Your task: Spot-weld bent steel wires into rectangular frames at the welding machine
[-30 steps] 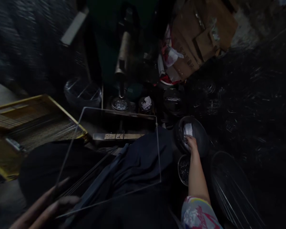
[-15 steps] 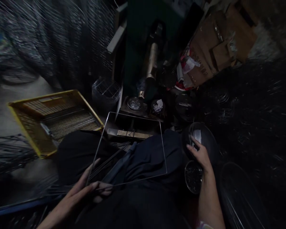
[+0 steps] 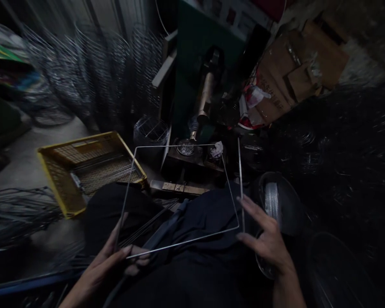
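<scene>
My left hand [image 3: 114, 256] is closed around the lower left corner of a thin metal wire frame [image 3: 182, 244], a roughly rectangular loop held tilted over my lap. In my right hand [image 3: 268, 237], a straight metal rod [image 3: 240, 171] is pinched between thumb and fingers. It stands almost upright, close beside the frame's right side. To the right of that hand sits a dark round bowl [image 3: 290, 205] with a bundle of short metal rods [image 3: 271, 199] in it. Several loose wires [image 3: 154, 220] lie across my lap near the left hand.
Ahead stands a green machine [image 3: 188, 81] with a brass-coloured cylinder [image 3: 206, 94] above a round metal plate [image 3: 185, 148]. A crumpled white tissue [image 3: 217, 149] lies beside the plate. At left is a yellow crate [image 3: 43, 171] holding rods; wire racks [image 3: 99, 72] are stacked behind. Cardboard boxes [image 3: 272, 77] stand back right.
My right hand has come left from the bowl, bringing a rod up beside the frame. The left hand still holds the frame, whose tilt has shifted slightly. The head view has moved a little.
</scene>
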{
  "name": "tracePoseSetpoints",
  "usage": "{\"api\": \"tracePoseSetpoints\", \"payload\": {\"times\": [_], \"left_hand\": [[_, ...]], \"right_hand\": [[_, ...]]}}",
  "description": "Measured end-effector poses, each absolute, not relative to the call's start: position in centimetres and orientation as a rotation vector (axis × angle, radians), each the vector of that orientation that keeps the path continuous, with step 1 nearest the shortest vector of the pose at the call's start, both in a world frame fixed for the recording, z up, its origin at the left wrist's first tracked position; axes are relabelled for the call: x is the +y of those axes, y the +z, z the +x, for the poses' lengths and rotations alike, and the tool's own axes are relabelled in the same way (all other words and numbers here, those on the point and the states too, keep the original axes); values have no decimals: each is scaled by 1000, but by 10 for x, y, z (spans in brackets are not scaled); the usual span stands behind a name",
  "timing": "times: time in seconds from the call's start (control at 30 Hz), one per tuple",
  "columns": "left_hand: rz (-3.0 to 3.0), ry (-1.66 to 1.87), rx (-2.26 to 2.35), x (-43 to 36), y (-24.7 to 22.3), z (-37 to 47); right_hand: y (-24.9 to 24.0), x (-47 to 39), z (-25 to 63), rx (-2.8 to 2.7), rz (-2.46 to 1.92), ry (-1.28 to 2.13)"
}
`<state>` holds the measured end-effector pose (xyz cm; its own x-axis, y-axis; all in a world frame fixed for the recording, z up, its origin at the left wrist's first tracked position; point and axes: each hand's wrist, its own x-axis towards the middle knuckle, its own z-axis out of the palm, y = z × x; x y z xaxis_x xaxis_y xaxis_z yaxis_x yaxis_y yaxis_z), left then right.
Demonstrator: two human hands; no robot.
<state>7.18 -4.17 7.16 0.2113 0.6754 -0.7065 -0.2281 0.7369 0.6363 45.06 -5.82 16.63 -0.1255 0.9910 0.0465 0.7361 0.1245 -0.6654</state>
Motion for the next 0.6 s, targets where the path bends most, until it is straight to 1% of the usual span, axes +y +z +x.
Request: {"api": "tracePoseSetpoints", "payload": {"times": [0.1,0.2,0.33,0.6], "left_hand": [[455,698,1161,-42,69,78],[432,717,1097,-48,60,82],[426,701,1014,-52,52,83],[477,759,999,-50,59,83]], "right_hand": [[147,-54,420,-2215,-1525,673],[124,-46,398,-2373,-1412,685],[108,-36,384,-2433,-1394,701],[101,-29,372,-2459,-1457,740]]}}
